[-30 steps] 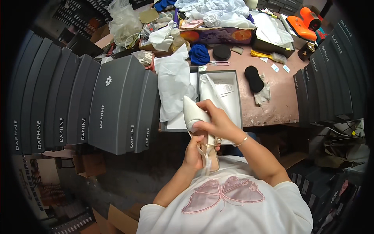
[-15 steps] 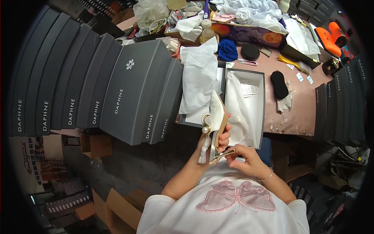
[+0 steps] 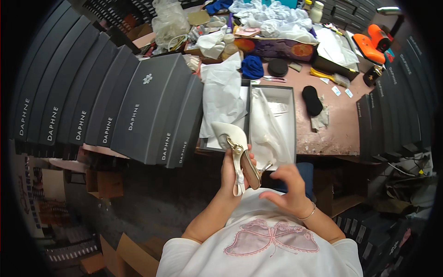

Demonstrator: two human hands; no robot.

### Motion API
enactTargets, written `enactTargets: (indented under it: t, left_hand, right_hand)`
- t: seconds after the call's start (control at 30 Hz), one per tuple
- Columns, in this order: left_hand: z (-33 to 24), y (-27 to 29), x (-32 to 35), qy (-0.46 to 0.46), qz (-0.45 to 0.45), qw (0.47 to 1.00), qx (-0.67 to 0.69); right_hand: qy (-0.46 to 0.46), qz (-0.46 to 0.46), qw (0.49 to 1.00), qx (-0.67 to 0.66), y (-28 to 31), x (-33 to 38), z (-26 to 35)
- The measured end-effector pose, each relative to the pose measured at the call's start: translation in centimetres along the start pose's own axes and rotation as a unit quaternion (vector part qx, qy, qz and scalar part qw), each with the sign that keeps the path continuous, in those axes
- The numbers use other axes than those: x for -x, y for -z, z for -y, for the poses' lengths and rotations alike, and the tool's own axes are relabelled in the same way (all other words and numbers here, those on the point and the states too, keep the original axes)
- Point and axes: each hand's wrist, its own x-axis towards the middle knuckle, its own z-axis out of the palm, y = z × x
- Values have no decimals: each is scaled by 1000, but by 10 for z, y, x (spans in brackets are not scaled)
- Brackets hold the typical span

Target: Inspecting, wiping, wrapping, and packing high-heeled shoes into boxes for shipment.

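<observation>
A white pointed-toe slingback shoe (image 3: pixel 234 131) with a pearl ornament and a slim metallic heel is in my left hand (image 3: pixel 228 171). The fingers wrap round its middle, and its toe points away and to the left. Just right of the heel, my right hand (image 3: pixel 293 188) is raised with thumb and fingers apart, holding nothing. Beyond the shoe lies an open grey shoebox (image 3: pixel 293 108) with white tissue paper (image 3: pixel 268 124) inside. Further white tissue (image 3: pixel 221 87) covers the grey-edged tray or lid to its left.
Upright grey shoeboxes (image 3: pixel 150 106) line the left side, and more boxes (image 3: pixel 392 106) stand at the right. On the pink table (image 3: pixel 339 138) are a black oval pad (image 3: pixel 312 100), a blue cloth (image 3: pixel 252 67), a yellow-handled brush (image 3: pixel 330 77) and a round black tin (image 3: pixel 277 68).
My right hand has let go of the heel and opened. In my left hand the shoe has turned, its toe swinging left and its side showing more. The whole view has shifted slightly.
</observation>
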Motion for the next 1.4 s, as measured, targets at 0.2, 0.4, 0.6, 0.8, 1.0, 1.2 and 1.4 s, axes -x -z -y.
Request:
enactTargets:
  t: [0.2, 0.4, 0.6, 0.8, 1.0, 1.2, 1.4]
  left_hand:
    - [27, -28, 15, -87, -59, 994, -39]
    - [37, -24, 16, -218, 11, 975, -45]
    - [24, -27, 1, -218, -20, 976, -19]
    - [18, -7, -4, -168, -28, 985, -5]
    - [34, -15, 0, -187, -11, 981, -60]
    - [45, -12, 3, -228, 56, 959, -157]
    - [45, -14, 2, -213, 59, 964, -145]
  right_hand:
    - [29, -20, 991, 130, -6, 19, 3]
    - [-24, -6, 974, 226, 0, 30, -11]
    - [-208, -17, 978, 24, 20, 45, -36]
    - [-252, -8, 962, -107, 14, 71, -44]
    - [-232, 28, 961, -150, -9, 44, -39]
    - [-211, 38, 975, -66, -11, 43, -48]
    - [-332, 26, 925, -181, 4, 53, -45]
